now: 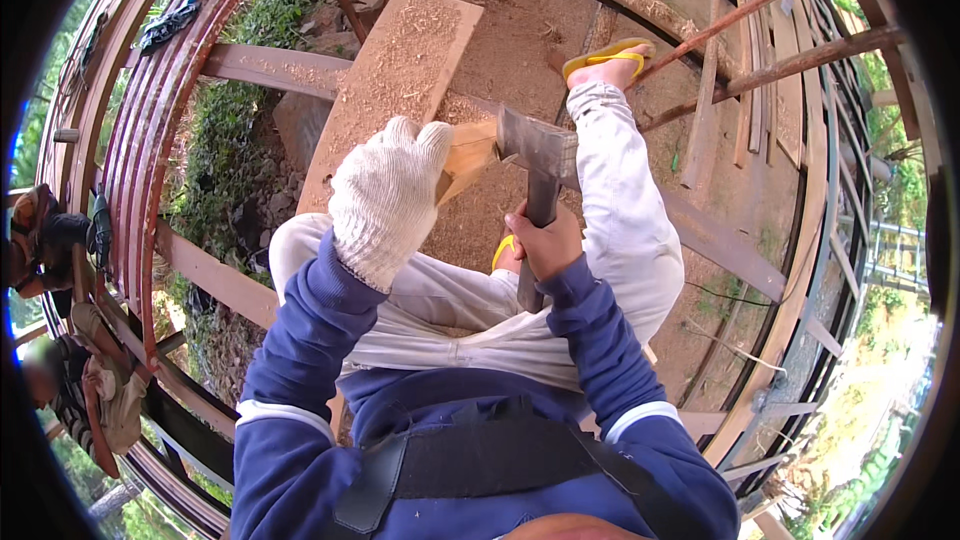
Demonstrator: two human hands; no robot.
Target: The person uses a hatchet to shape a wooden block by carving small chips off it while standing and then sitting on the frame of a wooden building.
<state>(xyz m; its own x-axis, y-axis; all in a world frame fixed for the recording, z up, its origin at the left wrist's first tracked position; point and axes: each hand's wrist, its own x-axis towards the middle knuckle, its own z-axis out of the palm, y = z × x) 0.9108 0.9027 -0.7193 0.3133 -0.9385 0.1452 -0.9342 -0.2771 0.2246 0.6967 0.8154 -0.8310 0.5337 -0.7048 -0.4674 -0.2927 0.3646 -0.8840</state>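
Note:
My left hand [388,195], in a white knitted work glove, is closed round a short, pale block of wood [467,158] held up in front of my lap. My bare right hand [548,240] grips the dark handle of a hatchet [538,140]. The hatchet's grey metal head is at the right end of the block, with its left edge against or very close to the wood; I cannot tell whether it touches. Beyond my gloved hand lies a wide plank [395,80], strewn with wood chips and shavings.
My legs in white trousers [625,170] are spread, with yellow flip-flops [605,58] on my feet. Brown beams [270,70] cross below. Long boards [765,60] lie at the far right, red-brown metal bars [160,140] run along the left. Two people [95,380] are at the left edge.

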